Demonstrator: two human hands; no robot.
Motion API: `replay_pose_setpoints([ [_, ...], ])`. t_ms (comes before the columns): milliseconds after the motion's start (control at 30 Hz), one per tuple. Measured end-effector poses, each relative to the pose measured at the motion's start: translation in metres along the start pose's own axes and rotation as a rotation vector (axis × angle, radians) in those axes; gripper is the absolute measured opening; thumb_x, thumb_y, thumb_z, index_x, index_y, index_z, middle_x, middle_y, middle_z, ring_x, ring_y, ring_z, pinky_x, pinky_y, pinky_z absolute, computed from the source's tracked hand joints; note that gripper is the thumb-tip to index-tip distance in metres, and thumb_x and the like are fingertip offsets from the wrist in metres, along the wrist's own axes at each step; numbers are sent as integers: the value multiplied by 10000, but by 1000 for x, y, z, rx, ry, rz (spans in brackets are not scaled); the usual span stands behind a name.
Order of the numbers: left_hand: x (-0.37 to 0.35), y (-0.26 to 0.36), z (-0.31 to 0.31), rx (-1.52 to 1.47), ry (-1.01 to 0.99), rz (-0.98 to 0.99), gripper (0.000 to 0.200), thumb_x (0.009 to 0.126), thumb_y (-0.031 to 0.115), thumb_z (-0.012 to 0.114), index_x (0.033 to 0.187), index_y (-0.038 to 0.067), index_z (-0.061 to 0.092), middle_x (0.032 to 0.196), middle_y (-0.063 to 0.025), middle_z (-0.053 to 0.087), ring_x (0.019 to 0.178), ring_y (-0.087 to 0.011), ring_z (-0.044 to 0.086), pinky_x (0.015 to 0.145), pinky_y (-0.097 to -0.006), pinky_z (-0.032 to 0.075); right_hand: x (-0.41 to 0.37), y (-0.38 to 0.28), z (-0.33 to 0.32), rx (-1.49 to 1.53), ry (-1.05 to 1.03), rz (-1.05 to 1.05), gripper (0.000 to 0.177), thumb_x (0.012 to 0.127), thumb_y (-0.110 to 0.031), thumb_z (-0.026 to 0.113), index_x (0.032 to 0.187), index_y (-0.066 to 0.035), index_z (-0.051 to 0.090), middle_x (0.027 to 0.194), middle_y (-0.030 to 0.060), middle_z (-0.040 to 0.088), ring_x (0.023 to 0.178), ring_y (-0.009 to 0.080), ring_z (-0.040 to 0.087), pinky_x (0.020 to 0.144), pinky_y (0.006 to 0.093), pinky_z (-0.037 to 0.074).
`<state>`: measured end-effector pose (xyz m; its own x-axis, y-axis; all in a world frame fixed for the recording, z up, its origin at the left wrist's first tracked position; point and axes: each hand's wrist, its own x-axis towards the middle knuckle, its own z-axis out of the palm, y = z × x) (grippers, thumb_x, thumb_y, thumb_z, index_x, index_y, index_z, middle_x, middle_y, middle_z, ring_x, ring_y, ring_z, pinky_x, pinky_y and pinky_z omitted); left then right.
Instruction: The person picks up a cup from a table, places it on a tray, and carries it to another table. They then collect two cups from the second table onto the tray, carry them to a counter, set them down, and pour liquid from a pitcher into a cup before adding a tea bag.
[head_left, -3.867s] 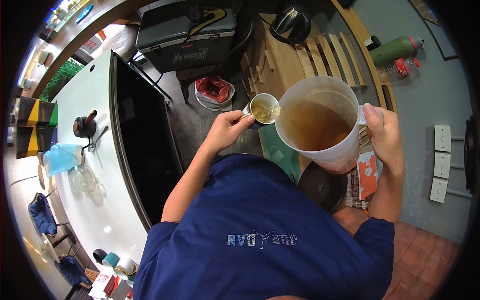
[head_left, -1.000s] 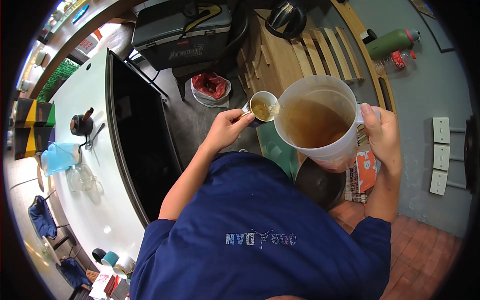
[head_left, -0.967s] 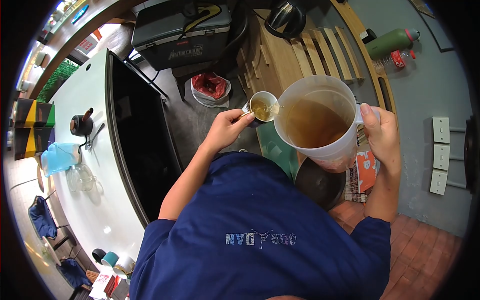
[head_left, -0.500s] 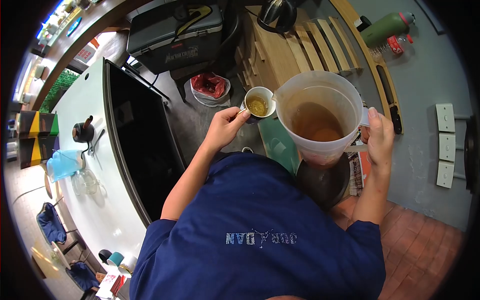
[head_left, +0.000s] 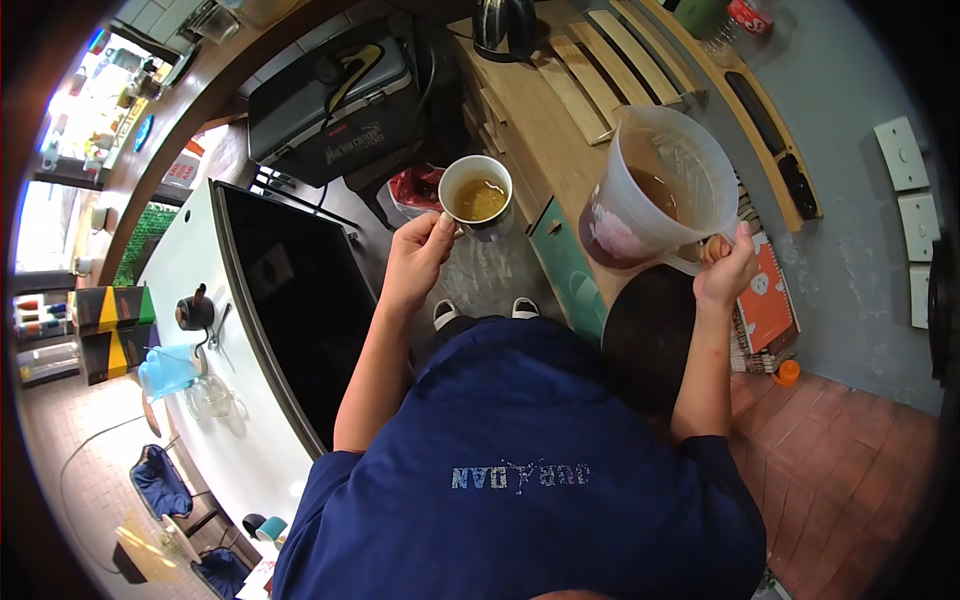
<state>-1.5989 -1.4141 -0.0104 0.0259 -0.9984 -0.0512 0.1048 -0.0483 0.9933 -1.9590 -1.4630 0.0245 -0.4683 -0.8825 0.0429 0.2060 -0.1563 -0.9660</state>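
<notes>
My left hand (head_left: 418,256) grips the handle of a white cup (head_left: 477,197) filled with amber tea, held in the air over the grey floor. My right hand (head_left: 727,270) holds the handle of a large translucent plastic pitcher (head_left: 660,185) with brown tea low inside it. The pitcher sits close to level above the wooden counter (head_left: 545,110), its spout well to the right of the cup. Cup and pitcher do not touch.
A white counter (head_left: 190,270) with a black panel runs along the left, carrying a small black kettle (head_left: 193,312), a blue jug (head_left: 165,371) and a glass pot (head_left: 209,397). A grey cooler box (head_left: 330,95), a red bag (head_left: 412,186), a dark round seat (head_left: 648,340) and an orange notebook (head_left: 766,300) surround me.
The pitcher has tipped back from the cup and swung right and down; the stream has stopped. My left hand has lifted the cup away to the left.
</notes>
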Motion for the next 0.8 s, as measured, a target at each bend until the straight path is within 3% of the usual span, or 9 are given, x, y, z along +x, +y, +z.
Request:
replay_pose_setpoints([
  [133,-2,7,10,-16,9,8,338,968,285,473,709,66,476,598,60,360,521,-54,291,481,-231,239,13,37,-4,-72,97,-176,357,901,-192,476,580,-45,423,513,-35,349,438,59,299,417,252,204],
  [267,-8,5,19,23,39,-3,344,967,295,471,710,66,478,598,59,363,524,-54,298,486,-228,240,26,63,-16,-100,106,-218,365,899,-193,480,570,-47,427,513,-41,361,442,51,306,417,243,203],
  [500,-21,3,23,42,53,-65,365,967,322,466,700,73,475,599,47,382,538,-64,326,501,-234,260,33,93,-25,-118,158,-261,374,899,-202,482,562,-53,421,525,-43,371,455,49,319,424,236,210],
  [667,-22,2,18,11,48,-81,363,965,330,467,705,76,476,625,43,406,558,-66,348,524,-229,293,32,108,-31,-102,208,-184,373,890,-221,490,563,-46,447,508,-40,367,438,57,318,417,241,216],
  [800,-20,4,19,4,92,-44,331,965,252,486,704,49,490,604,61,388,531,-36,308,478,-214,241,32,114,-31,-85,283,-174,370,887,-205,487,556,-91,368,508,-43,309,439,63,261,427,254,184],
])
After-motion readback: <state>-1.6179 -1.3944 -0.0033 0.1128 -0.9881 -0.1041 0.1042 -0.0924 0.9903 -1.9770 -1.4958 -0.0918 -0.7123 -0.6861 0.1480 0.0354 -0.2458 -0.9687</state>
